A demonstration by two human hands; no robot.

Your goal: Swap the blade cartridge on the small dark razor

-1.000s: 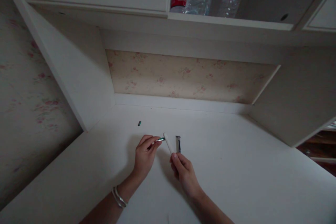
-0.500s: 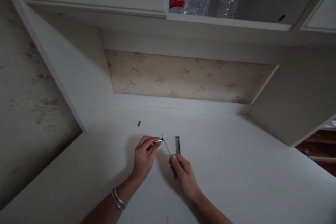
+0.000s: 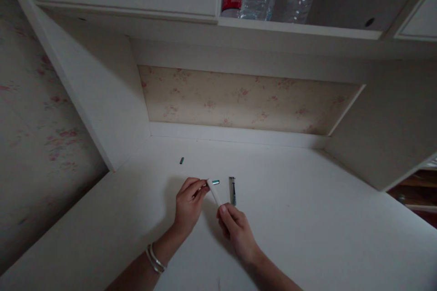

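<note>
White plastic makes up the pen barrel [image 3: 214,192], a thin, stiff, light tube that looks smooth and likely slippery, so a pinch near its lower end suits it best. From the head camera, the right hand [image 3: 235,227] is closed on that end and holds it slanted above the desk [image 3: 307,227]. The left hand [image 3: 188,203] pinches a slim green-tipped refill [image 3: 213,183] at the barrel's upper end. A dark pen part [image 3: 232,190] lies just beside them; a small green cap [image 3: 181,160] rests farther back.
</note>
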